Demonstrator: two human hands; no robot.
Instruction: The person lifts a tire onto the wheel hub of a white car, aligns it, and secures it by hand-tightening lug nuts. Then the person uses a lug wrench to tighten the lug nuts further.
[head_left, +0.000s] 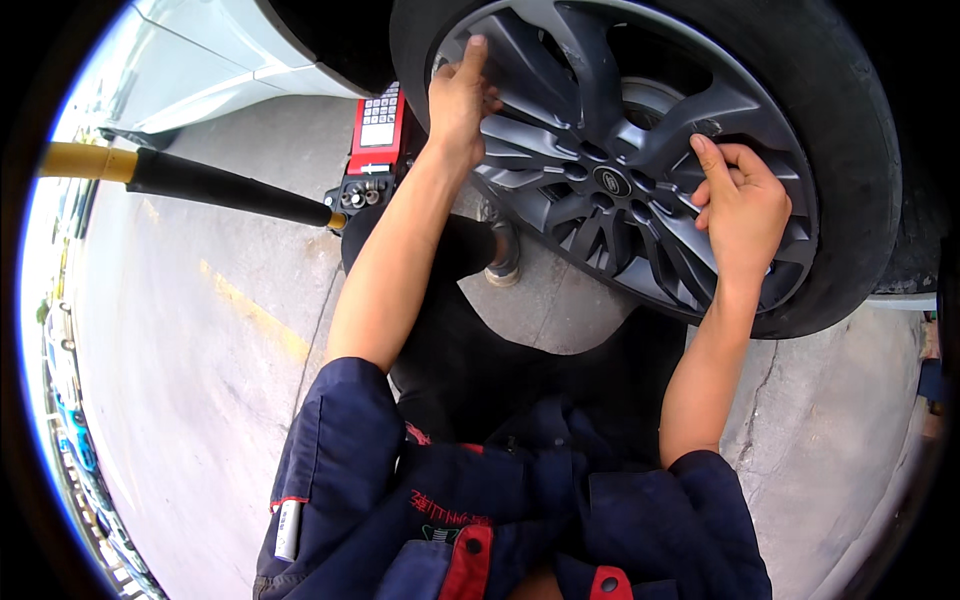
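Observation:
A large car wheel [590, 135] with dark grey spokes and a black tyre [850, 180] fills the upper right. My left hand [460, 105] is closed on the rim at its upper left, thumb pointing up. My right hand [740, 200] is closed on a spoke at the wheel's right side, fingers curled and partly hidden. The wheel hub's lower spokes show between my two hands.
A white car body [220, 50] is at the upper left. A red device with a keypad [378, 125] lies on the concrete floor [180, 350] behind my left arm. A yellow pole with a black sleeve [230, 188] reaches in from the left. My legs and shoe are below the wheel.

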